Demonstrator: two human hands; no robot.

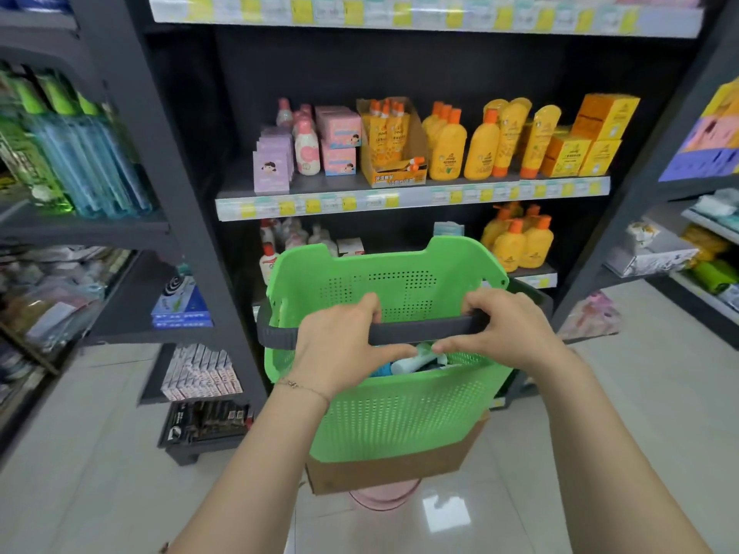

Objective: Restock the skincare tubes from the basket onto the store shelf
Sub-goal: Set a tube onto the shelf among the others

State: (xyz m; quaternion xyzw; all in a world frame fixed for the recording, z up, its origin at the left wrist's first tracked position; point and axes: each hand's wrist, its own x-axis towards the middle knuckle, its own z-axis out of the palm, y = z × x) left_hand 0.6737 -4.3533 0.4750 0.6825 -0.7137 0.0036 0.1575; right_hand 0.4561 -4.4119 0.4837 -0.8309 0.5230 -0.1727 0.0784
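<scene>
Green basket (400, 413) gripped by its grey handle (424, 331), tubes (414, 362) right underneath.
They lay inside the basket just below the bar, between the two thumbs, the pale one roughly crosswise, tipped up to the right. Both the left hand (340, 345) and right hand (508, 333) were wrapped round the handle, knuckles up, about equally near. With the shelf (412, 195) straight ahead, I'd guess one hand would have to let go first.
</scene>
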